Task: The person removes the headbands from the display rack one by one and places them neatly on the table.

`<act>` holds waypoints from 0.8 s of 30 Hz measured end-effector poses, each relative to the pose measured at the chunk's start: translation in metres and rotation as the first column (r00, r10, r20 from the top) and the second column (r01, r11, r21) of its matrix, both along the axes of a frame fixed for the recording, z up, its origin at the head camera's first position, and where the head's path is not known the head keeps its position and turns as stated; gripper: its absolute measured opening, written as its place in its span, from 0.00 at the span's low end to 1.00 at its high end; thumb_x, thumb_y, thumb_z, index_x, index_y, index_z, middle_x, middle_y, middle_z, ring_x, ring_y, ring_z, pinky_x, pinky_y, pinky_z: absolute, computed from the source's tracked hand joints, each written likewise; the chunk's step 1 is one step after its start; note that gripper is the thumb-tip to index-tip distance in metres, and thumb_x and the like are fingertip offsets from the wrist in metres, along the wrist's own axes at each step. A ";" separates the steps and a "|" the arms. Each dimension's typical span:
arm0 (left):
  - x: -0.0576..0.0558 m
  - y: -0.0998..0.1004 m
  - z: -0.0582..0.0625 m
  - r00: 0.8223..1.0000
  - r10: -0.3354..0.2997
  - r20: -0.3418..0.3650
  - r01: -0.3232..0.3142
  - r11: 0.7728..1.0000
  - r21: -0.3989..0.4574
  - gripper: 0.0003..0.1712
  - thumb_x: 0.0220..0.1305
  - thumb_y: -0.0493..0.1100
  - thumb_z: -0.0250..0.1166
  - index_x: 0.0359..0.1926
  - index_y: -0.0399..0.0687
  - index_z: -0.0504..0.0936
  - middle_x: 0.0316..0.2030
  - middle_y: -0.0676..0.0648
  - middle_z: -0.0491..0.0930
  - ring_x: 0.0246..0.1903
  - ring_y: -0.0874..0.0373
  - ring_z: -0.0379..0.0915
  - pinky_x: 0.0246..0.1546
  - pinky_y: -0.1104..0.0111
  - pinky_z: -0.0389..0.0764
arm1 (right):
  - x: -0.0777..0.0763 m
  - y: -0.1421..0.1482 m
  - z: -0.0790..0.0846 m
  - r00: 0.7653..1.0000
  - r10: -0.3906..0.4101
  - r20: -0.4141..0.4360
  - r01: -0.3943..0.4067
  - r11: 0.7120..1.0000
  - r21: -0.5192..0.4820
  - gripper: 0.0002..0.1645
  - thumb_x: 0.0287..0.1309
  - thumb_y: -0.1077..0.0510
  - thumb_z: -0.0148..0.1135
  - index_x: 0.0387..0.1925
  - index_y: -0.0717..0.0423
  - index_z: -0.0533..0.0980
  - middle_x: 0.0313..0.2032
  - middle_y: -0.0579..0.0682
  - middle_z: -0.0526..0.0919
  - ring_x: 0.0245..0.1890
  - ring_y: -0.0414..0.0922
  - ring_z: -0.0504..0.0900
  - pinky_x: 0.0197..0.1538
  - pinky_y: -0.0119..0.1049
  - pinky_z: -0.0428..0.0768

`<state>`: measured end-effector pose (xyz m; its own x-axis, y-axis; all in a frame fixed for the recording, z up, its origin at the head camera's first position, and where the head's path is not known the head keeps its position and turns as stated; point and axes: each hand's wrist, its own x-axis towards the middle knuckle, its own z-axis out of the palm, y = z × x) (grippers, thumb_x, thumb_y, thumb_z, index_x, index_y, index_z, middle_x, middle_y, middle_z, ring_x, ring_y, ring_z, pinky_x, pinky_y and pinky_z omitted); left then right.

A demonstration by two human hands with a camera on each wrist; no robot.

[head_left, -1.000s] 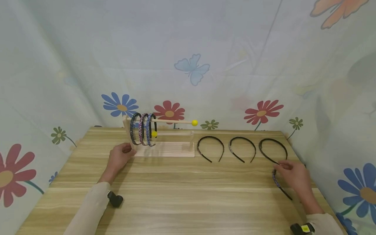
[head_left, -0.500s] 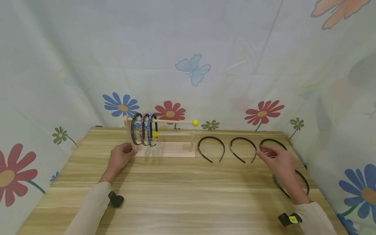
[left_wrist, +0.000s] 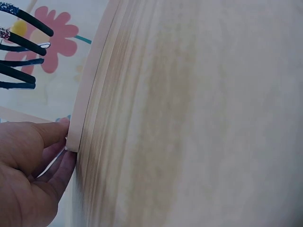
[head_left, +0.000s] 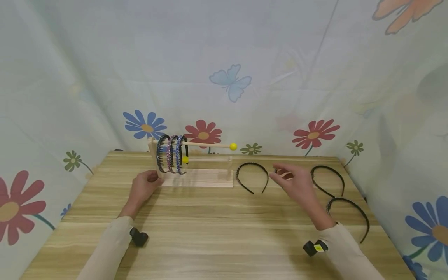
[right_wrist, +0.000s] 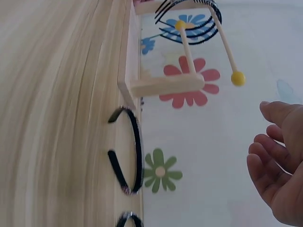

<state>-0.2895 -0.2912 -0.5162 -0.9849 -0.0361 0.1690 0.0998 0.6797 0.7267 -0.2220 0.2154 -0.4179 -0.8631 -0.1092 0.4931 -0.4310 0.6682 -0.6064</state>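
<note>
My left hand (head_left: 143, 186) grips the left end of the wooden headband stand (head_left: 206, 179); the left wrist view shows thumb and fingers at the edge of its base. Three headbands hang on the upper peg: a dark one, a pinkish glittery one (head_left: 169, 155) and a blue glittery one (head_left: 177, 155). My right hand (head_left: 297, 184) is above the table, holding nothing, its fingers loosely bent. Beside the stand lies a black headband (head_left: 252, 163). Another, mostly hidden, is behind the right hand. Farther right lie a third black headband (head_left: 327, 167) and a fourth (head_left: 364, 216).
Yellow balls cap the upper peg (head_left: 210, 145) and the lower peg; the upper ball (head_left: 233, 146) points right. The wood-grain table (head_left: 210, 233) reaches back to a flower-printed cloth (head_left: 273, 50).
My right hand has let go of the rightmost headband, which now lies on the table, and has moved left over the row. My left hand stays at the stand.
</note>
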 end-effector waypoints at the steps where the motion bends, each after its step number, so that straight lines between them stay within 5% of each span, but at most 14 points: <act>1: 0.000 0.000 0.000 1.000 0.001 -0.001 -0.001 1.000 0.001 0.25 0.71 0.43 0.66 0.62 0.31 0.78 0.54 0.30 0.83 0.54 0.36 0.82 0.55 0.45 0.81 | -0.002 -0.006 0.001 1.000 0.013 -0.009 -0.013 1.000 0.001 0.21 0.60 0.54 0.75 0.53 0.55 0.85 0.41 0.52 0.89 0.36 0.46 0.87 0.39 0.40 0.88; 11: -0.001 0.000 -0.001 1.000 0.007 -0.013 -0.007 1.000 -0.008 0.25 0.70 0.42 0.66 0.62 0.31 0.78 0.53 0.30 0.83 0.53 0.37 0.82 0.54 0.46 0.82 | -0.021 -0.056 0.005 0.984 0.157 -0.081 -0.162 0.985 -0.057 0.19 0.59 0.55 0.75 0.52 0.55 0.86 0.42 0.52 0.90 0.37 0.45 0.88 0.38 0.39 0.88; 24: -0.001 0.000 -0.002 1.000 0.017 -0.011 -0.017 1.000 -0.017 0.25 0.70 0.43 0.67 0.62 0.31 0.79 0.53 0.31 0.83 0.53 0.37 0.83 0.55 0.46 0.82 | -0.033 -0.122 0.009 0.966 0.252 -0.055 -0.257 0.957 -0.134 0.19 0.61 0.52 0.74 0.51 0.53 0.86 0.44 0.50 0.89 0.38 0.41 0.87 0.40 0.37 0.88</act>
